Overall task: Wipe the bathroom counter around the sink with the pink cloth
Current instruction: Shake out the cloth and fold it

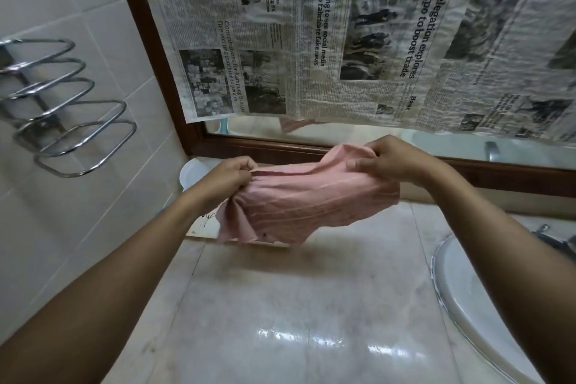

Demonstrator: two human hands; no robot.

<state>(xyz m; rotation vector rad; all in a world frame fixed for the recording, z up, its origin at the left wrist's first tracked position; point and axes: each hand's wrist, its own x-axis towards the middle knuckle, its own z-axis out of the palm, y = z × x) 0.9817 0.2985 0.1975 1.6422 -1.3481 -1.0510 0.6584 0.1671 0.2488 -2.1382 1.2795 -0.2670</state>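
Observation:
The pink cloth [299,199] hangs stretched between both hands above the back of the marble counter [280,305]. My left hand [227,176] grips its left edge with curled fingers. My right hand [392,160] pinches its upper right corner. The cloth's lower edge droops just above the counter top. The white sink [477,305] shows at the right edge, partly hidden by my right forearm.
A mirror with a dark wooden frame [249,146] rises behind the counter, with newspaper [343,34] covering most of it. A chrome towel rack [62,109] juts from the tiled left wall. A white object [191,171] stands at the counter's back left corner.

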